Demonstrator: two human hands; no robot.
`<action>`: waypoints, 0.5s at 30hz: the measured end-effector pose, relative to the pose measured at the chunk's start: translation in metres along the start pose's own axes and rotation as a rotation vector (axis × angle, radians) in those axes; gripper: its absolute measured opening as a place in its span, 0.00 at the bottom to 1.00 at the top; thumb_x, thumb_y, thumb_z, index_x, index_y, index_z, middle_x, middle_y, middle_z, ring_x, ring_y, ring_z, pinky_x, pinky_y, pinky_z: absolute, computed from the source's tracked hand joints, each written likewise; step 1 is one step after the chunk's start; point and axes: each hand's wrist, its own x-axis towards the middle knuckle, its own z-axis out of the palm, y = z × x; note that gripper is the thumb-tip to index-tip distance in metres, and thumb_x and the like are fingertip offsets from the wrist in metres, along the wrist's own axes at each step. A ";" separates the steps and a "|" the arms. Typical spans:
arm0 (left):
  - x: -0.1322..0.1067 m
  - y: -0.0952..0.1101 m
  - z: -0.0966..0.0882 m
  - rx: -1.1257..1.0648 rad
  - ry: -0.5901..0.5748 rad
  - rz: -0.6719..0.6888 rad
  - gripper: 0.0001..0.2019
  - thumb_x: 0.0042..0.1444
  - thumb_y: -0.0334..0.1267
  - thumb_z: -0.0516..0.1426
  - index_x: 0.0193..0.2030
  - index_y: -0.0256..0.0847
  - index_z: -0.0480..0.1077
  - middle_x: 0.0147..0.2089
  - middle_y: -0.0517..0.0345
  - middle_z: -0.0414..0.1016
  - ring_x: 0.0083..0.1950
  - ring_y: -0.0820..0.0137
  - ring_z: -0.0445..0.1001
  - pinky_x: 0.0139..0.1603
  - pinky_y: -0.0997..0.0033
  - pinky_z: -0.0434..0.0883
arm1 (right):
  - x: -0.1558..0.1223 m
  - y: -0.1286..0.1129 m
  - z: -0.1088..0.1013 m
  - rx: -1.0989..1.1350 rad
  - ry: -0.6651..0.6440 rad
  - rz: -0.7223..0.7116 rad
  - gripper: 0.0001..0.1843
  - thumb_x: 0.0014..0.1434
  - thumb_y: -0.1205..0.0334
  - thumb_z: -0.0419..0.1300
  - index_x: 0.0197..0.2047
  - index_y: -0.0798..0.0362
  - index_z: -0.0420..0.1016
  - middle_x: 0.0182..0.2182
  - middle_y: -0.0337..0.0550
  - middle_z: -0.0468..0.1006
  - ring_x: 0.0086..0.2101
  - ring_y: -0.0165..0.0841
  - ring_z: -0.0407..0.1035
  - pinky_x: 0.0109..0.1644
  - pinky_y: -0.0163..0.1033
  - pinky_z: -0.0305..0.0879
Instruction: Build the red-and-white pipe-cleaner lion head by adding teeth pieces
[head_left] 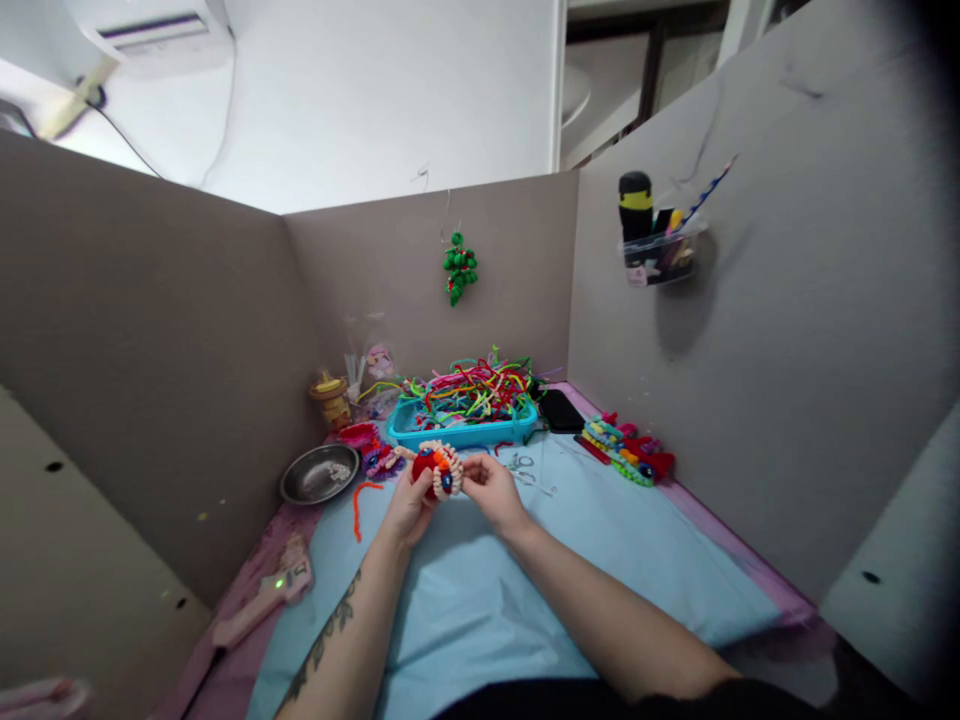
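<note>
Here's the red craft piece (437,472), trimmed in cream and orange with blue-and-white eye shapes, up in front of the blue tray (450,437)! The left hand (411,505) grips it, thumb across the red; the right hand (489,488) pinches narrowly at its cream edge. Fuzzy stems (480,390) spill over that tray. Left of the tray sits the metal bowl (311,482), with an orange strip (357,512) nearer the person; scissors (523,470) lie just before the tray's right end, and a black phone (560,411) rests right beside it.
</note>
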 end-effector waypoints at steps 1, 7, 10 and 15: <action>0.000 0.000 -0.001 -0.003 0.003 -0.014 0.17 0.50 0.38 0.61 0.47 0.40 0.67 0.43 0.53 0.75 0.40 0.70 0.74 0.40 0.73 0.69 | 0.000 -0.001 0.000 0.042 -0.011 0.021 0.11 0.40 0.64 0.66 0.29 0.53 0.70 0.22 0.36 0.75 0.24 0.29 0.69 0.32 0.35 0.66; 0.005 0.002 -0.007 -0.102 0.100 -0.163 0.15 0.53 0.43 0.58 0.43 0.36 0.71 0.38 0.52 0.77 0.37 0.69 0.75 0.38 0.71 0.71 | -0.003 -0.006 0.003 0.219 -0.137 0.194 0.16 0.36 0.64 0.69 0.31 0.54 0.70 0.24 0.36 0.77 0.24 0.28 0.69 0.30 0.33 0.64; 0.006 0.003 -0.008 -0.153 0.089 -0.178 0.14 0.54 0.44 0.56 0.43 0.36 0.71 0.38 0.53 0.77 0.38 0.69 0.75 0.40 0.71 0.71 | -0.007 -0.008 0.005 0.262 -0.185 0.236 0.17 0.37 0.63 0.70 0.31 0.55 0.72 0.24 0.37 0.77 0.24 0.27 0.69 0.31 0.32 0.63; 0.005 0.001 -0.008 -0.155 0.082 -0.187 0.15 0.54 0.44 0.56 0.42 0.35 0.71 0.39 0.51 0.77 0.40 0.68 0.75 0.43 0.69 0.71 | -0.012 -0.010 0.008 0.320 -0.239 0.282 0.15 0.40 0.59 0.70 0.30 0.55 0.73 0.25 0.37 0.77 0.24 0.25 0.68 0.31 0.32 0.63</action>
